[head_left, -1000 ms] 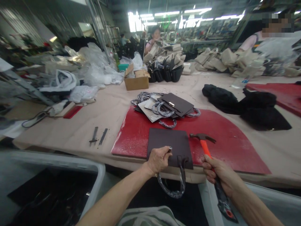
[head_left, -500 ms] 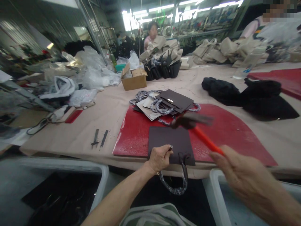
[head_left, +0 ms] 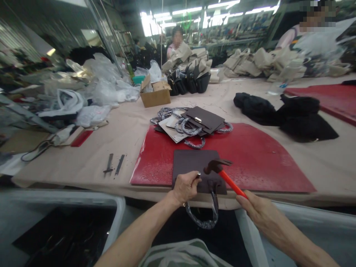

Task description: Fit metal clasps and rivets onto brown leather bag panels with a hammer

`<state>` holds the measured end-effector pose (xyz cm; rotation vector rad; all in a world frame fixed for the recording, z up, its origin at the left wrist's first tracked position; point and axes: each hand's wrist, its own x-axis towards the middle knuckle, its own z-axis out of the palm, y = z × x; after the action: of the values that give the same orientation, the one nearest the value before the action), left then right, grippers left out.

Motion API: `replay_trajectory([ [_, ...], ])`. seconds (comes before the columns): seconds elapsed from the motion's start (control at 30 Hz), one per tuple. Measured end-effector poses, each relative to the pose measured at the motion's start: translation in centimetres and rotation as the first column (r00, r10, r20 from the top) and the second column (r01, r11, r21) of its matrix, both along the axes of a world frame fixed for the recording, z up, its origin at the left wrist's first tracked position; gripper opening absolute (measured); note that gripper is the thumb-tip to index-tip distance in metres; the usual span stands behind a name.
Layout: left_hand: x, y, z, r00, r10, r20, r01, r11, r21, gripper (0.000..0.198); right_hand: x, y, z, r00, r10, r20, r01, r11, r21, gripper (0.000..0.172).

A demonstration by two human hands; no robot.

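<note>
My left hand (head_left: 185,186) is closed around a short metal punch (head_left: 198,174), its round top showing above my fingers. It rests on a dark brown bag panel (head_left: 191,161), and the punch's lower end is hidden. A plastic-wrapped handle (head_left: 207,223) on the panel hangs over the table's front edge. In my right hand (head_left: 254,206) is a claw hammer (head_left: 228,181) with an orange handle, gripped near its end. The hammer's head is just right of the punch, apart from it. Under the panel lies a red board (head_left: 258,159).
Bag panels with wrapped handles (head_left: 204,120) are piled on the board's far part. Two slim metal tools (head_left: 119,165) lie at left. A cardboard box (head_left: 155,97) and black cloth pieces (head_left: 307,122) stand farther back. Pale bins (head_left: 120,211) flank me below the table edge. Two people are beyond.
The hammer and my right hand have come down and left, bringing the head close to the punch. My left hand keeps its hold on the punch. The whole view has shifted slightly.
</note>
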<state>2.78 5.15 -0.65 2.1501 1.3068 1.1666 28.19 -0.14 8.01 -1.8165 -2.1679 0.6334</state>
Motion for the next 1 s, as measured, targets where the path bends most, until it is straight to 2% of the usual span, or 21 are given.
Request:
replay_trajectory([
  [0.07, 0.0, 0.0, 0.0, 1.0, -0.006, -0.004, 0.006, 1.0, -0.013, 0.012, 1.2, 1.6, -0.6, 0.999, -0.017, -0.047, 0.011, 0.992, -0.127, 0.044],
  [0.13, 0.1, 0.0, 0.0, 1.0, -0.01, 0.001, 0.01, 1.0, -0.009, 0.012, 2.3, 3.3, -1.2, 0.998, -0.06, 0.027, 0.064, 0.981, -0.182, 0.041],
  [0.17, 0.0, 0.0, 0.0, 1.0, -0.01, 0.006, 0.01, 1.0, -0.006, 0.012, 2.6, 4.1, -1.5, 0.989, -0.086, 0.122, 0.104, 0.984, -0.143, 0.039],
  [0.23, 0.0, 0.1, 0.0, 1.0, -0.013, 0.02, 0.013, 1.0, -0.006, 0.011, 2.9, 5.4, -1.9, 0.931, -0.135, 0.338, 0.129, 0.991, 0.04, 0.033],
  [0.3, -0.1, 0.1, 0.0, 0.999, -0.018, 0.032, 0.018, 1.0, -0.018, 0.011, 2.2, 6.0, -2.3, 0.876, -0.163, 0.455, 0.052, 0.968, 0.247, 0.032],
  [0.4, -0.1, -0.1, 0.1, 0.999, -0.018, 0.039, 0.02, 0.999, -0.048, 0.011, -0.7, 5.7, -3.6, 0.928, -0.047, 0.37, -0.109, 0.915, 0.39, 0.038],
  [0.5, 0.2, -0.2, 0.2, 0.997, -0.018, 0.07, 0.024, 0.996, -0.086, 0.012, -4.3, 4.7, -5.7, 0.957, 0.127, 0.262, -0.223, 0.899, 0.378, 0.049],
  [0.57, 0.1, 0.0, 0.4, 0.981, 0.059, 0.184, -0.03, 0.987, -0.155, 0.014, -5.9, 3.9, -7.0, 0.959, 0.14, 0.246, -0.225, 0.905, 0.362, 0.059],
  [0.6, -0.1, 0.1, 0.6, 0.951, 0.145, 0.273, -0.09, 0.975, -0.204, 0.016, -6.4, 3.6, -7.4, 0.961, 0.132, 0.242, -0.215, 0.909, 0.356, 0.064],
  [0.67, -1.3, 0.7, 0.9, 0.84, 0.345, 0.419, -0.229, 0.925, -0.302, 0.019, -6.8, 3.1, -7.7, 0.965, 0.118, 0.236, -0.196, 0.919, 0.341, 0.071],
  [0.7, -2.3, 1.1, 1.1, 0.793, 0.42, 0.442, -0.293, 0.898, -0.33, 0.02, -6.8, 2.9, -7.6, 0.965, 0.108, 0.24, -0.186, 0.925, 0.331, 0.072],
  [0.77, -4.8, 2.1, 1.6, 0.786, 0.504, 0.358, -0.41, 0.859, -0.308, 0.018, -6.7, 2.5, -7.2, 0.963, 0.049, 0.265, -0.137, 0.936, 0.323, 0.074],
  [0.83, -7.8, 3.1, 2.0, 0.813, 0.566, 0.135, -0.538, 0.819, -0.2, 0.014, -6.8, 2.2, -6.8, 0.956, -0.035, 0.291, -0.068, 0.939, 0.337, 0.07],
  [0.9, -10.4, 4.0, 2.1, 0.773, 0.623, -0.118, -0.632, 0.772, -0.071, 0.011, -7.0, 2.0, -6.5, 0.953, -0.069, 0.295, -0.046, 0.929, 0.367, 0.062],
  [0.93, -11.4, 4.3, 2.1, 0.747, 0.624, -0.229, -0.645, 0.764, -0.022, 0.012, -7.1, 1.9, -6.4, 0.955, -0.066, 0.288, -0.053, 0.921, 0.386, 0.059],
  [1.0, -12.6, 4.4, 1.8, 0.716, 0.578, -0.39, -0.619, 0.785, 0.028, 0.014, -7.2, 1.6, -6.3, 0.965, -0.046, 0.257, -0.075, 0.895, 0.441, 0.054],
])
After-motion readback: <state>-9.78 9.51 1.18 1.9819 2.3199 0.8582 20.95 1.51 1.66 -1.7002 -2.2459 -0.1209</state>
